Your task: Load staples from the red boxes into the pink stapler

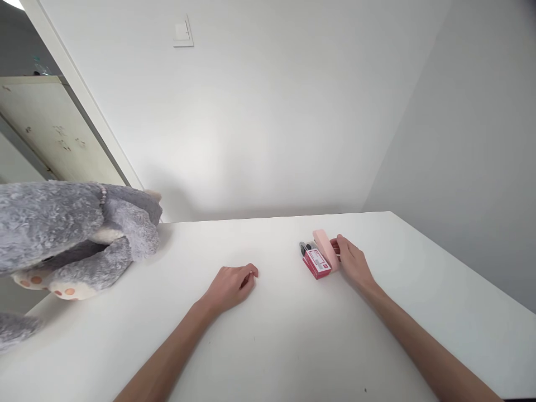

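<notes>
My right hand [352,261] rests on the white table [293,346] with its fingers curled against the side of a pink stapler [326,249]. A small red box [316,263] lies right in front of the stapler, touching it, and a small dark object [302,248] sits just behind the box. My left hand [232,287] lies on the table about a hand's width left of these things, fingers loosely curled in, holding nothing that I can see.
A large grey plush toy [71,234] lies on the table's left end, its paws toward me. White walls meet in a corner behind the table. A light switch [183,32] is high on the back wall, and a doorway opens at far left.
</notes>
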Tool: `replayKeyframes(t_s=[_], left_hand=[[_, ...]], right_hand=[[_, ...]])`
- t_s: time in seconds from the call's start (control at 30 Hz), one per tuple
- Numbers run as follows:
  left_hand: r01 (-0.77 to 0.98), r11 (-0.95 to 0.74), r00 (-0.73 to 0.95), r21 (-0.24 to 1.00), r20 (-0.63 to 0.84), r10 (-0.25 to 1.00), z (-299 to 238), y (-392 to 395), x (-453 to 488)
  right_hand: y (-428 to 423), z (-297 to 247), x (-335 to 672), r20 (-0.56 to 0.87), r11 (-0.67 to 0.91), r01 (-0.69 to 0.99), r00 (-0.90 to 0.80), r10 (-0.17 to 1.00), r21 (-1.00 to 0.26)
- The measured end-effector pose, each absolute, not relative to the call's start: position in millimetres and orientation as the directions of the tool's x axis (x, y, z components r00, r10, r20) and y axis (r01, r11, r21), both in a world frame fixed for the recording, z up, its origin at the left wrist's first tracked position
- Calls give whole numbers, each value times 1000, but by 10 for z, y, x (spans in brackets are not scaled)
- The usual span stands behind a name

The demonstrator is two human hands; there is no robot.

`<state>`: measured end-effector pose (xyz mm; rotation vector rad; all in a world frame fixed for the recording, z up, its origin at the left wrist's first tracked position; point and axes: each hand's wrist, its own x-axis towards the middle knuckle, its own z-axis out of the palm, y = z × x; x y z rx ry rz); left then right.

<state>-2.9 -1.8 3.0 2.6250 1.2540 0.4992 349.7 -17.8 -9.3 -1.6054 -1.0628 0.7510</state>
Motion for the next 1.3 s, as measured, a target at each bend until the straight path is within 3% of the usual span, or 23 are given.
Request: replayKeyframes(t_s=[0.13,0.33,0.47,0.6,0.93,1.3], left_hand=[[719,-625,584,304,225,780,32,-23,-21],[714,-634,590,298,232,773,31,-18,-22],[715,-633,590,298,228,774,15,-5,-34],[711,-637,592,297,237,771,14,-5,-36],[713,-631,588,305,231,776,12,0,-44],[717,-627,587,306,220,779,17,3,-41]], right_hand=[[-190,-75,3533,63,-91,336,421,905,-937],[-216,-21,3569,94,-201,562,451,888,-802],[-210,-30,3538,90,-194,595,413,906,-780],[-202,-36,3519,89,-155,564,381,920,-811],[-216,-48,3398,9,-82,292,297,955,-953],[-214,-76,3342,64,-52,367,298,953,-929]])
